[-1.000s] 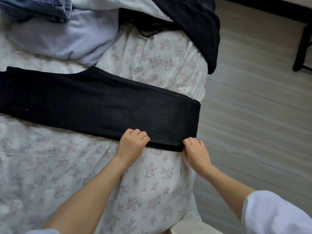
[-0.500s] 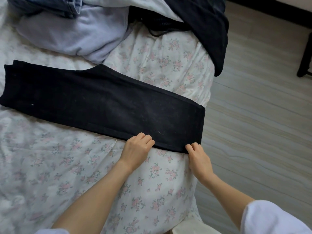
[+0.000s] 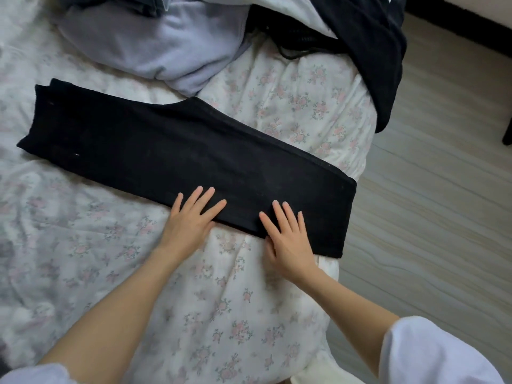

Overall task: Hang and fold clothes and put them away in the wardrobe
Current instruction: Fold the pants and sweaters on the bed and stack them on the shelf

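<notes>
Hidden and cut-off items, head view

Lilac garment [image 3: 155, 48]: upper part lost at the top edge, partly under a denim piece [image 3: 155, 4] of which only a sliver shows. Dark garment [image 3: 371, 45]: top cut off by the frame; kind cannot be told. Black trousers [image 3: 166, 151]: near edge covered by the fingers of the left hand [image 3: 191, 220] and right hand [image 3: 288, 239]; underside unseen. Floral bedcover [image 3: 221, 314]: runs out at left and bottom edges. Dark furniture leg [image 3: 507, 134]: only a stub at the right edge. White sleeve [image 3: 432, 353]: cut at the corner.
</notes>
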The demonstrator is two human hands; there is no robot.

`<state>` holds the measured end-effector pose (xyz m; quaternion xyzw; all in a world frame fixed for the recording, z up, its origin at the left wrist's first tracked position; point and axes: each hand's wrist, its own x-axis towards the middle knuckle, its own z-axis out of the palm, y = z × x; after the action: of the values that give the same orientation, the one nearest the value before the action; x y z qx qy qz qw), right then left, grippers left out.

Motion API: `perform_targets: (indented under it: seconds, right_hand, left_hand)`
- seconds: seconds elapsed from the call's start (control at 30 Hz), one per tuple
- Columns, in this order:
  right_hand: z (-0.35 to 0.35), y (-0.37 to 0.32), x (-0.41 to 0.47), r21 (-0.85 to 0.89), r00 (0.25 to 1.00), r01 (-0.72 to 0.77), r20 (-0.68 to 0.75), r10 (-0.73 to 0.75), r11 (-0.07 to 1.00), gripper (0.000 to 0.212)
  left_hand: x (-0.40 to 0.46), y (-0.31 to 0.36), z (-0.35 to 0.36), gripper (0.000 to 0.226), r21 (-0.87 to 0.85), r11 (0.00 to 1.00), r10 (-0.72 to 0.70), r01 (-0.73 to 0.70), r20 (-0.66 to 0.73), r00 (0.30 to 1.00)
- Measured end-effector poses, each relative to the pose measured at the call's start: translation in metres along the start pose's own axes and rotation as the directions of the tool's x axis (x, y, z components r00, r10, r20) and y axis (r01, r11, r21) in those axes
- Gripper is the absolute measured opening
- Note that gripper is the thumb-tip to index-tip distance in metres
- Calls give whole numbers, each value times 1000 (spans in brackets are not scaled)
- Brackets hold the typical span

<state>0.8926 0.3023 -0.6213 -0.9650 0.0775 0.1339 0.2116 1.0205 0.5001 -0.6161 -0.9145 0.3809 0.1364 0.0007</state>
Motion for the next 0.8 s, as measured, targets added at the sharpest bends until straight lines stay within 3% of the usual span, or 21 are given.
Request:
perform_targets:
  seconds: [0.07,0.2,0.3,0.4,0.47,0.57,0.6,0.63,0.7,0.73,0.77,0.8]
  right_hand:
    - [6,-17,13,-92,993,107,52,-103,990,46]
    - [18,-45,20,-175,985,136,133,-114,975,70]
    - [20,-63,17,-77,922,360,180,-342,930,60]
    - [14,-88,41,11,901,415,133,-413,910,58]
    - [6,-111,72,6,923,370,115,-368,929,56]
    - [0,-142,122,-54,921,358,186,-343,932,52]
    - [1,-149,136,-92,922,346,220,-320,934,52]
    - [3,-156,151,-132,920,345,246,-306,929,53]
    - [7,-157,168,-197,914,345,294,-280,918,54]
    - [12,-159,174,-226,907,355,320,-275,907,55]
    - [16,-159,176,-254,900,364,344,-268,896,55]
    - [19,-158,176,-275,894,369,365,-258,888,56]
  left_hand:
    - [-3,-24,-5,52,-31,998,-56,55,-8,998]
    - [-6,-59,-10,49,-34,998,-58,55,-83,995]
    - [-13,-74,-11,36,-81,996,-33,24,-118,992]
    - [-23,-88,-8,29,-178,955,-255,239,-79,964]
    - [-26,-103,-7,34,-287,853,-469,435,-57,881]
    - [-20,-116,-16,35,-499,710,-631,498,-136,763]
    - [-16,-119,-22,37,-587,630,-702,509,-149,696]
    - [-11,-125,-30,40,-684,501,-801,530,-135,583]
    - [0,-145,-33,48,-834,103,-951,542,78,300]
    - [3,-161,-34,51,-861,-113,-958,496,228,177]
    - [5,-177,-35,50,-873,-294,-926,388,361,111]
    - [7,-190,-36,43,-874,-421,-884,242,455,105]
